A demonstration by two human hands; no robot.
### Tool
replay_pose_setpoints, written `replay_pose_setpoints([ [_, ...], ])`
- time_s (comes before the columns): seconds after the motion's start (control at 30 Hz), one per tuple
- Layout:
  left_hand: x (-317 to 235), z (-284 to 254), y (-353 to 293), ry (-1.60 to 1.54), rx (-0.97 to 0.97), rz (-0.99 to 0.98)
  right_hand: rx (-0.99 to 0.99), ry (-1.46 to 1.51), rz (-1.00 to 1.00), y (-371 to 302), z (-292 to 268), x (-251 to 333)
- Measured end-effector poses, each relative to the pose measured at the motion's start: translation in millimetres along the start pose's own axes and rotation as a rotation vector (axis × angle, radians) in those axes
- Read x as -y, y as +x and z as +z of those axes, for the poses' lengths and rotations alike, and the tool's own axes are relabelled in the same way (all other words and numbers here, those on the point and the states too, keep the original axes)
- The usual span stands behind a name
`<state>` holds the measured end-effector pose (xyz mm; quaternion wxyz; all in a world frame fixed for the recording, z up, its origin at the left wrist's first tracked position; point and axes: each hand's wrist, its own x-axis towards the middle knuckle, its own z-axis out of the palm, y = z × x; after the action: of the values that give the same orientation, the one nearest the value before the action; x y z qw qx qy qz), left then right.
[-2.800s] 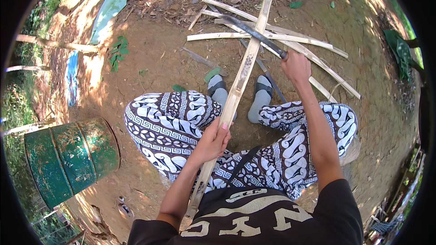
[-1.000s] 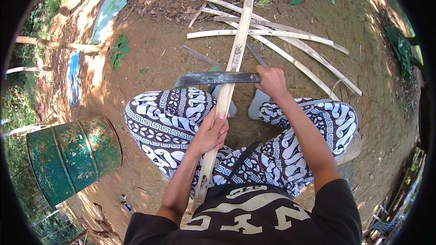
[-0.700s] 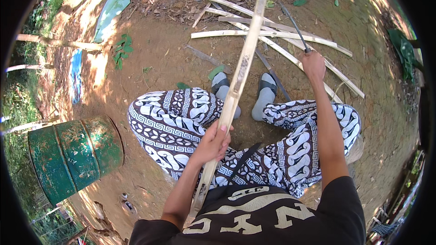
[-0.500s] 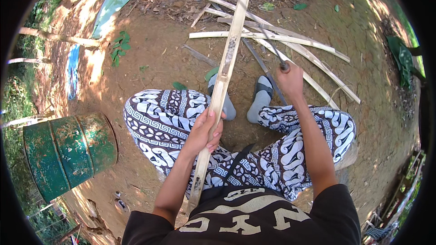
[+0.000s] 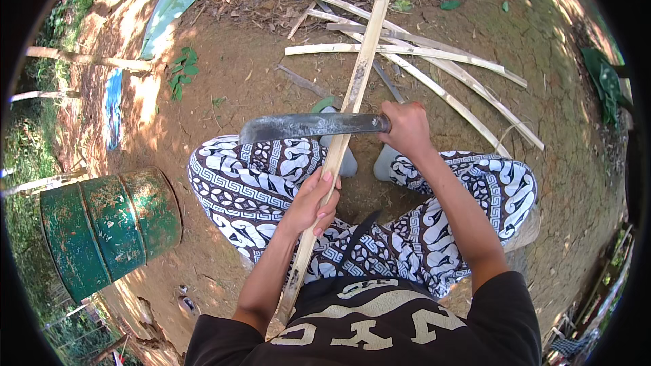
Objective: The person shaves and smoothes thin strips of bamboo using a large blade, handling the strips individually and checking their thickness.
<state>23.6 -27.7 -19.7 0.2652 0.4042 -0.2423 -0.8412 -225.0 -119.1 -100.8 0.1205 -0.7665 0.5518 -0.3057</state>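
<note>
Green metal drum (image 5: 112, 234), rust-patched, sits far L; inside isn't visible, so can't tell contents. Next, L hand (image 5: 310, 205) is wrapped round a pale wood strip (image 5: 357, 81) approx. mid-view, slanting from the black shirt (image 5: 434, 351) up & away. Machete (image 5: 308, 127) lies crosswise over it, just beyond that hand; contact hard to tell. R hand (image 5: 407, 127) is clenched on machete's grip end. Further R, loose pale strips (image 5: 441, 55) lie crisscrossed on dirt ground (image 5: 237, 81); held pc. passes over some.
</note>
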Motion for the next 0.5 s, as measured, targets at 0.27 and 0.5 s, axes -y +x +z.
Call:
replay_pose_setpoints([
  [0.27,10.7,2.7,-5.6,0.046,-0.04,-0.028,-0.128,-0.168,0.559,17.0,-5.5,-71.3],
  [0.5,1.3,8.9,13.3,0.098,-0.055,-0.019,0.054,-0.006,0.139,-12.0,-6.7,-24.3],
])
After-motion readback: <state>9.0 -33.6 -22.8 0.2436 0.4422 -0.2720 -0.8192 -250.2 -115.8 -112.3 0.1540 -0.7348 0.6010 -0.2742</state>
